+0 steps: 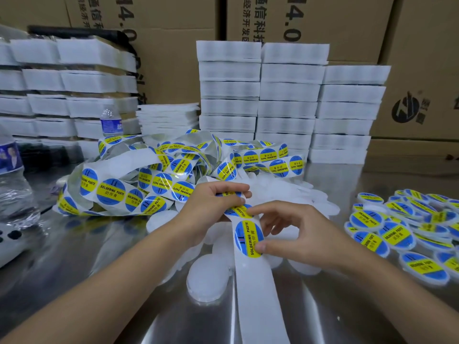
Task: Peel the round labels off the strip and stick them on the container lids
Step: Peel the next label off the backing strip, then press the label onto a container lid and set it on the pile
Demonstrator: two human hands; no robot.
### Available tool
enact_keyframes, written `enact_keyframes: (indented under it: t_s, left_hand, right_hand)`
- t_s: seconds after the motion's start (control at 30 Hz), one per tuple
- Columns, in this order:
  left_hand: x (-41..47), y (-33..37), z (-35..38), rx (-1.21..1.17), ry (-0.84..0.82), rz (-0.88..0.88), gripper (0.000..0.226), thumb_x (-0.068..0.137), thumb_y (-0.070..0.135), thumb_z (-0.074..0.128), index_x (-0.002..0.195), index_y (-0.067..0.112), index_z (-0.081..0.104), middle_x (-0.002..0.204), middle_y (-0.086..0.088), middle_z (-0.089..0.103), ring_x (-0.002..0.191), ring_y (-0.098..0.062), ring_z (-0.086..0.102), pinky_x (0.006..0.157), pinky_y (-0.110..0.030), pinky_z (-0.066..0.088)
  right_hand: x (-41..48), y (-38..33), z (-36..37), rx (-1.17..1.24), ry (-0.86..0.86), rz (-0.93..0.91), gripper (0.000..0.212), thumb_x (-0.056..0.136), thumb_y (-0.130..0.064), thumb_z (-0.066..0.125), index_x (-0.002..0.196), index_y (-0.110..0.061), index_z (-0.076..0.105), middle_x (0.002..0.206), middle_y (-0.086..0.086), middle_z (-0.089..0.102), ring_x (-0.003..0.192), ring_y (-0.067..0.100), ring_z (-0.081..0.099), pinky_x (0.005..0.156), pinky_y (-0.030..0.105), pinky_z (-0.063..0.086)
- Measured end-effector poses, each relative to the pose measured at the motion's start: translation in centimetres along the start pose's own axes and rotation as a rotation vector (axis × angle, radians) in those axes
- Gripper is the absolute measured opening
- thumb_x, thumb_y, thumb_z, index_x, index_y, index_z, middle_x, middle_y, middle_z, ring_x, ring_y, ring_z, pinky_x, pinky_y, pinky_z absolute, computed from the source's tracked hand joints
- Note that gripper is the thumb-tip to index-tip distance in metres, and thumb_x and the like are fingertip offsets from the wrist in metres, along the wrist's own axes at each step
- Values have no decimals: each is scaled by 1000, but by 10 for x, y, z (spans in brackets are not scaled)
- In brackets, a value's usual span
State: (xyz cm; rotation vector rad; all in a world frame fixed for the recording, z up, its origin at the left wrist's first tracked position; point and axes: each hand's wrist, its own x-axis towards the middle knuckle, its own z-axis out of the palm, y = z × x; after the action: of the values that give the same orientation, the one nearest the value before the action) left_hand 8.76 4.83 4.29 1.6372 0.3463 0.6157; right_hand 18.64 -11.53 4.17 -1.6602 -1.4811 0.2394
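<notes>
Shiny metal surface (87,256), reflective, cluttered. Centre: both hands on a white backing strip (255,289) that runs from the fingers down to the bottom edge of frame.

Left hand (213,202) fingers curled, pinching the strip at its upper part, over a partly covered label. Right hand (293,234) thumb pressed on the lower edge of a round label (248,235) (blue and yellow, "SOLDERING PASTE"), which sits on the strip just below the left hand. Right forefinger bent with its tip on the strip near the left fingertips; other right fingers curled behind the strip. Cannot tell whether the label's edge is lifted.

Behind the hands: tangled heap of label strip (149,175), many labels on it, lying on the surface. Under and around the hands: plain white lids (208,276), unlabelled, loosely piled. Right side: labelled lids (397,232), overlapping in a spread heap, well apart from the plain ones.

Back of the surface: tall stacks of white foam trays (285,95), several columns; more stacks at left (62,83), with dark material between layers. A shorter flat white stack sits between them. Water bottle (110,121) stands upright before the left stacks; a second clear bottle (12,182) is at the left edge, partly cut off.

Room: brown cardboard cartons (422,70) with printed black characters wall off the whole background.
</notes>
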Motion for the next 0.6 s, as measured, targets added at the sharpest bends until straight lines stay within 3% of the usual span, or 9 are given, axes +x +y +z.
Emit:
enact_keyframes:
  t_s: [0.1,0.2,0.6]
  left_hand:
    - [0,0,1,42,6,-12,24,82,4,65,89,25,73,89,12,75,63,2,65,44,-9,41]
    - [1,0,0,29,-5,-27,25,81,2,65,90,24,73,89,10,75,65,-1,67,48,-11,45]
    - [2,0,1,-16,-22,-51,25,82,-6,63,91,16,73,91,2,76,69,-10,71,58,-21,56]
  right_hand:
    - [1,1,2,18,6,15,46,67,-16,83,100,-43,67,83,-8,67,75,1,60,77,19,49]
    - [3,0,3,61,52,25,41,70,-7,80,98,-36,70,77,0,68,69,4,60,76,20,50]
    - [2,-4,3,44,96,6,22,73,-2,76,78,-24,75,71,-9,65,64,2,56,68,14,45]
